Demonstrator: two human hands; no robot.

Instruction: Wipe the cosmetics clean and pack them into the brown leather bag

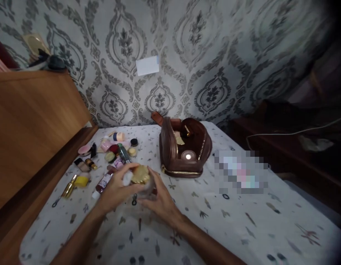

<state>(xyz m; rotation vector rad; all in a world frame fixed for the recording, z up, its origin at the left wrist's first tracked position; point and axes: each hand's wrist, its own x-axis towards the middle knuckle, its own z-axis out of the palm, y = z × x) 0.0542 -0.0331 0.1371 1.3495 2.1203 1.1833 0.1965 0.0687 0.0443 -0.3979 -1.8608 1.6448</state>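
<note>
Above the patterned cloth, my left hand (117, 189) and my right hand (162, 201) are both closed round a roundish container with a gold top (141, 174). Its lower part looks pale and is partly hidden by my fingers; motion blurs it, so its exact kind does not show. Behind it stands an open brown cosmetic bag (167, 147), its zip undone. Inside the bag lie a round pale item with a bright spot (188, 156) and a gold-coloured piece (179, 140). Just left of my left hand lies a dark red bottle with a white cap (104, 181).
Several cosmetics lie at the left, among them a pink compact (84, 149), a dark green bottle (123, 152), a yellow item (81, 181) and a gold tube (69, 187). A wooden panel (35, 140) borders the left side. A pixelated phone-like shape (240, 172) lies right.
</note>
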